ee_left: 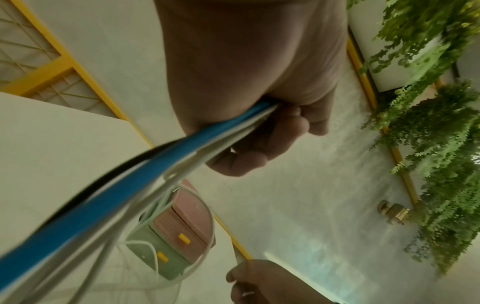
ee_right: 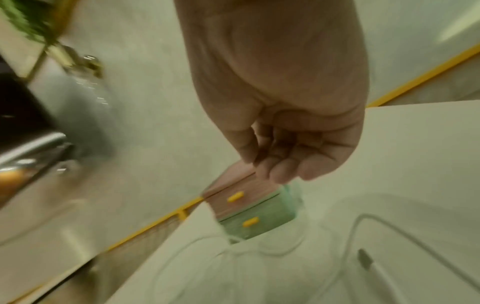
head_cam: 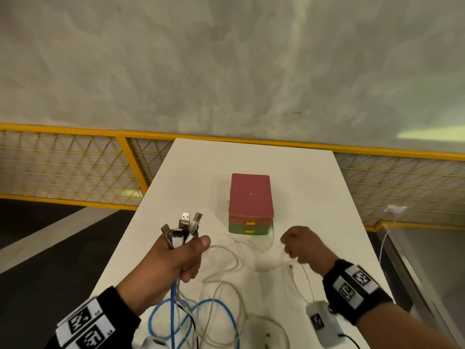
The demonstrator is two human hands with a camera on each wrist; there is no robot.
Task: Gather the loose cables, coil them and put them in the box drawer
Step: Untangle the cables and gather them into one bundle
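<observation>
My left hand [head_cam: 181, 260] grips a bundle of cables above the white table [head_cam: 314, 197], with several USB plugs [head_cam: 185, 226] sticking up out of the fist. A blue cable [head_cam: 173, 306], a black one and white ones hang from that hand [ee_left: 259, 144] in loops over the table's near edge. My right hand [head_cam: 299, 245] is curled and pinches a white cable [head_cam: 281, 263] whose loose plug [head_cam: 291, 268] dangles just under it. Behind both hands stands the box [head_cam: 250, 197], a red drawer over a green one, both closed, with yellow handles [head_cam: 249, 231]. The right wrist view is blurred.
White cable loops [head_cam: 226, 248] lie on the table between the hands and the box. A yellow railing with mesh [head_cam: 75, 167] runs behind the table. A wall socket [head_cam: 395, 209] with a plugged white lead sits at the right. Green plants [ee_left: 428, 123] hang nearby.
</observation>
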